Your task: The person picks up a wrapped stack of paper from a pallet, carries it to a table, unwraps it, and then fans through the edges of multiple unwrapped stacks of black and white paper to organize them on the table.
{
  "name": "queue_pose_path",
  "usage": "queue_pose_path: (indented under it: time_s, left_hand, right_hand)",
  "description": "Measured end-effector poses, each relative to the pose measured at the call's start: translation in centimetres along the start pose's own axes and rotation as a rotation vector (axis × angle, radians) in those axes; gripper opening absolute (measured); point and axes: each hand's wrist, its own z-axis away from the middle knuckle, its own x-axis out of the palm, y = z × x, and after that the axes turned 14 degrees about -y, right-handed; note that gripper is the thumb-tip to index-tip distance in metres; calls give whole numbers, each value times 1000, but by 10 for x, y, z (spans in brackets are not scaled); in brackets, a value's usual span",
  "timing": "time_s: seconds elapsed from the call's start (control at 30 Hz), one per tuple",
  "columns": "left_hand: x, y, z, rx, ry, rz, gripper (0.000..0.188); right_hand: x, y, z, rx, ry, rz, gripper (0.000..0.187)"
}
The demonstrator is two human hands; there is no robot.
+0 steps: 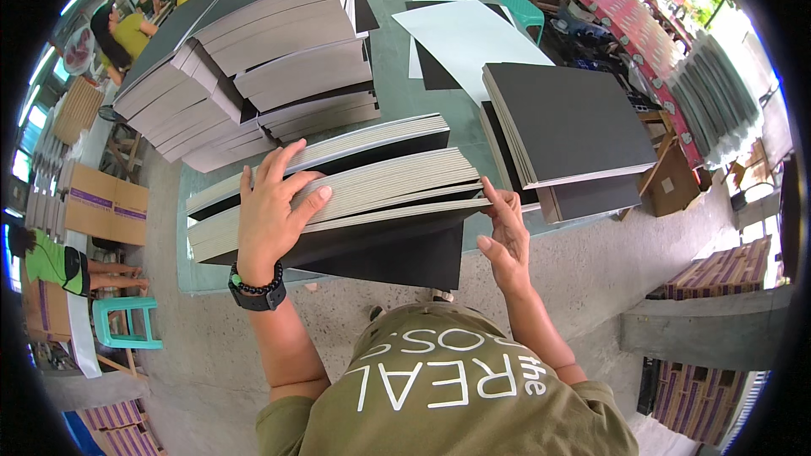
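Observation:
A stack of grey boards with black faces (384, 189) stands on edge near the table's front, its nearest black sheet (397, 252) hanging over the front edge. My left hand (274, 207) lies across the top edges of this stack, fingers spread and thumb apart. At the stack's right end, my right hand (507, 235) touches the corner of the nearest board with its fingertips, thumb held away. Close behind is a second row of similar boards (338, 150), also on edge.
Tall piles of grey-edged boards (296, 34) fill the table's far left. To the right sits a pile of black boards (570, 122), with white sheets (473, 38) behind it. A green stool (127, 323) and several people are at the left.

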Motion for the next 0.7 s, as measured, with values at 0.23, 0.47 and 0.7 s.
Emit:
queue_pose_path:
  time_s: [0.23, 0.47, 0.7]
  left_hand:
    - [-1, -1, -2, -1, -5, -3, 42]
    - [-1, 0, -2, -15, -11, -7, 42]
    - [-1, -1, -3, -7, -12, 6, 39]
  right_hand:
    - [8, 1, -3, -36, 106, 32, 60]
    - [0, 2, -12, 11, 43, -124, 64]
    - [-2, 2, -12, 29, 14, -58, 68]
